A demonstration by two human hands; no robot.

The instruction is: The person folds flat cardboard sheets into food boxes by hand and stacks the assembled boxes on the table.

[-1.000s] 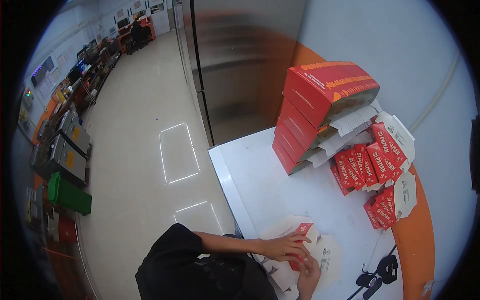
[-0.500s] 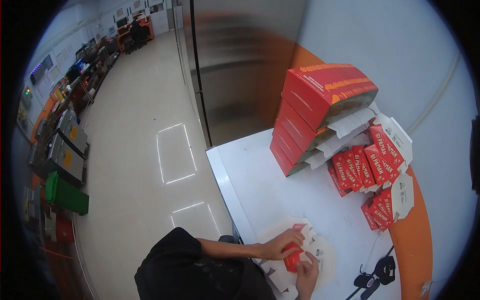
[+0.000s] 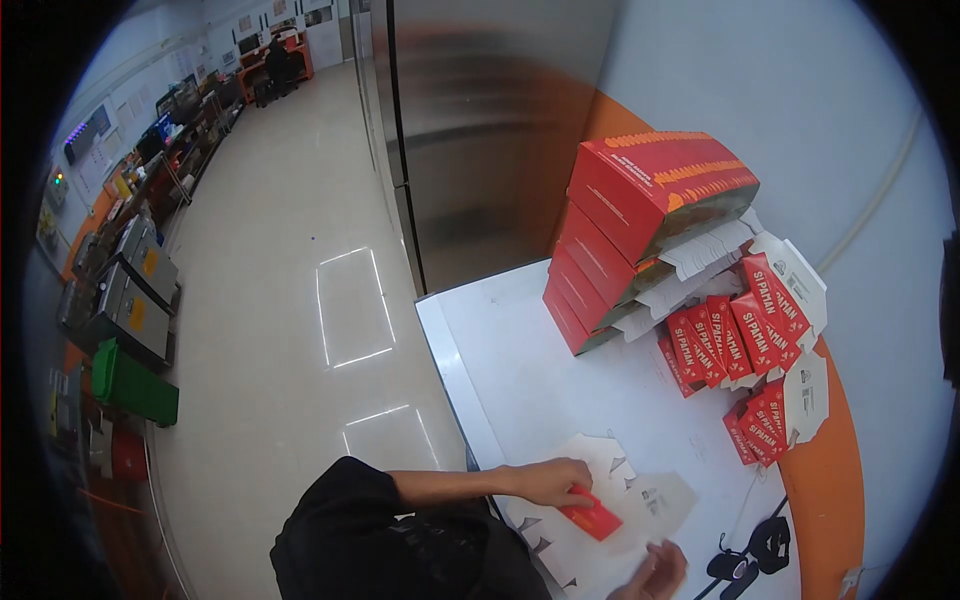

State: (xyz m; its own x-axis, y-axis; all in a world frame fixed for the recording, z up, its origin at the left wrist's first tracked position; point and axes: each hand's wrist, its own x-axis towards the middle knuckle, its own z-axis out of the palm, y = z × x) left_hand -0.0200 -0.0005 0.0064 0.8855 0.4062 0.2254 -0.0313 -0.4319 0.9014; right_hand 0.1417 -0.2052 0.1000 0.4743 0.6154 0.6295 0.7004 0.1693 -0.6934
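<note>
A partly folded paper box (image 3: 595,515) with a red printed panel and white flaps lies at the table's near edge. My left hand (image 3: 550,482) is closed on the upper edge of its red panel. Under and around it spreads white slotted cardboard (image 3: 520,525), and whether this is one sheet or several I cannot tell. A white flap with small dark print (image 3: 665,500) extends to the right. My right hand (image 3: 657,572) is raised off the cardboard at the lower right, slightly blurred, fingers loosely bent and apart, with nothing visible in it.
Large red cartons (image 3: 660,195) are stacked at the back of the white table (image 3: 500,340). Several small red boxes (image 3: 755,325) are piled beside them. A black strap device (image 3: 770,542) with a cable lies at the right edge. A steel cabinet (image 3: 490,130) stands behind.
My right hand has left the box and moved right and down. My left hand has shifted slightly left, still gripping the red panel, which is now tilted differently.
</note>
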